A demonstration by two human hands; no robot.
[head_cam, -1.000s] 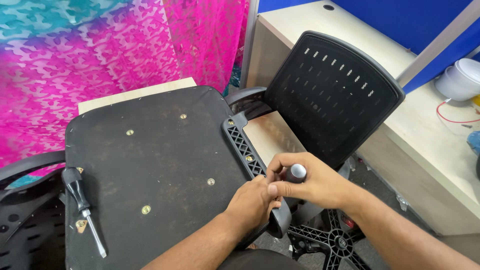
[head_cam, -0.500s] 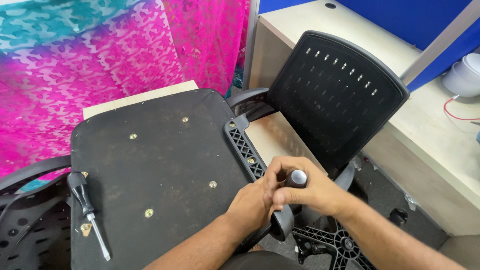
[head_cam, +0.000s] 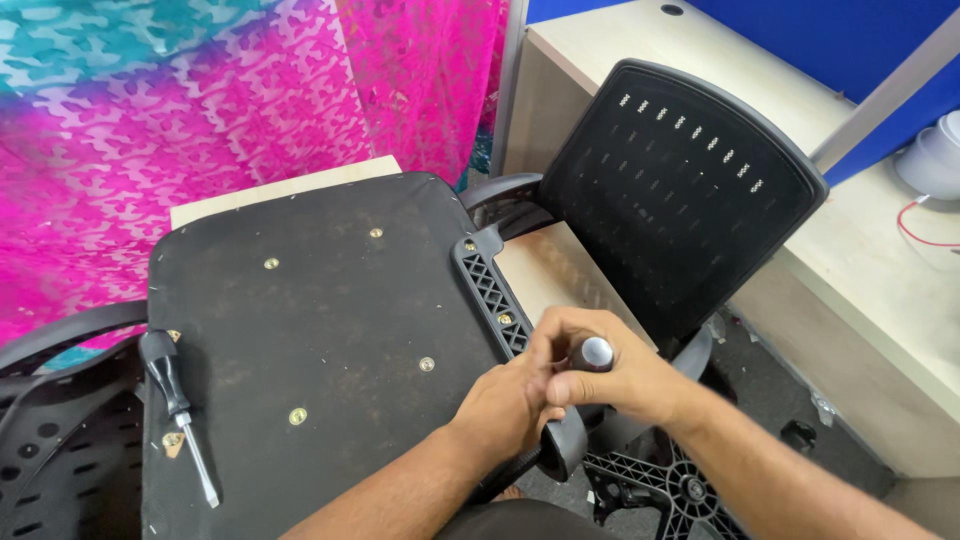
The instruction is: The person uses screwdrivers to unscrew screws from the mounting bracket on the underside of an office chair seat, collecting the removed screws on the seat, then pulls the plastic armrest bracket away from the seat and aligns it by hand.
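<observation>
- Cloth (head_cam: 200, 110), pink and teal, fills the upper left of the frame.
- Mesh panel (head_cam: 45, 455), black, at the lower left edge; a curved armrest (head_cam: 60, 335) just above it.
- Screwdriver (head_cam: 178, 408), black handle and metal shaft, lies loose on the left edge of the seat base, tip toward the bottom of the frame. A small brass fitting sits beside its shaft.
- Seat base (head_cam: 320, 340), upturned black board, centre-left; several brass screw points dot it.
- Bracket (head_cam: 492, 292), black plastic lattice, runs along the seat base's right edge down toward the hands.
- Left hand (head_cam: 510, 405), lower centre, rests over the lower end of the bracket and touches the right hand; fingers curled narrow; cannot tell if they hold anything.
- Tool handle (head_cam: 594, 353), dark with a round silver cap, stands upright just right of centre, near the bracket's lower end.
- Right hand (head_cam: 610, 375), fingers wrapped tight round the tool handle, cap showing above the fist.
- Chair back (head_cam: 680, 200), black with slots, upright at centre-right.
- Star base (head_cam: 670, 485), black, on the floor at bottom right of centre.
- Worktop (head_cam: 860, 270), pale wood, along the right; a white object (head_cam: 935, 160) and a red wire (head_cam: 925, 235) lie on it at the right edge.
</observation>
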